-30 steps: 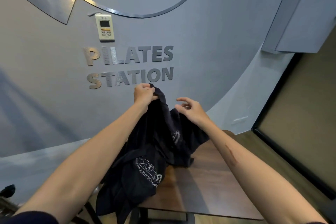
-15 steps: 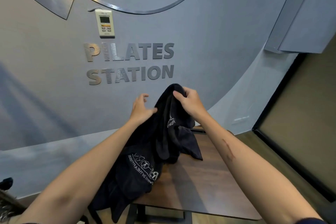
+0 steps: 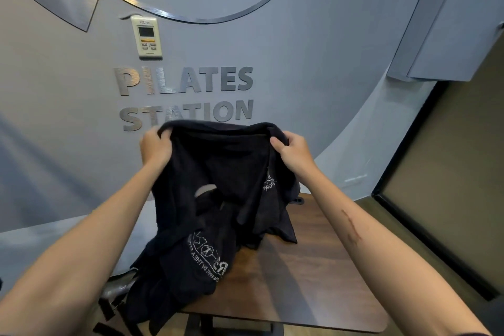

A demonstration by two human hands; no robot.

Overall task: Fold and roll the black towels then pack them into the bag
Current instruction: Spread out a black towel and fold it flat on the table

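A black towel (image 3: pixel 226 169) with white printed logos hangs in the air above the table, stretched by its top edge between both hands. My left hand (image 3: pixel 155 148) grips its upper left corner and my right hand (image 3: pixel 293 151) grips its upper right corner. Its lower part drapes onto more black fabric with a round white logo (image 3: pixel 191 262), heaped at the table's left edge and spilling over it. I cannot tell whether that heap is another towel or the bag.
A small dark wooden table (image 3: pixel 300 281) stands against a grey wall with metal letters (image 3: pixel 185 95) and a white wall controller (image 3: pixel 146 37). A dark-framed panel (image 3: pixel 441 199) is at the right. Black straps or a chair part (image 3: pixel 114 308) show at lower left.
My right hand took the towel's top edge from my left, then both hands moved apart and spread the top edge wide between them. The towel now hangs open rather than bunched.
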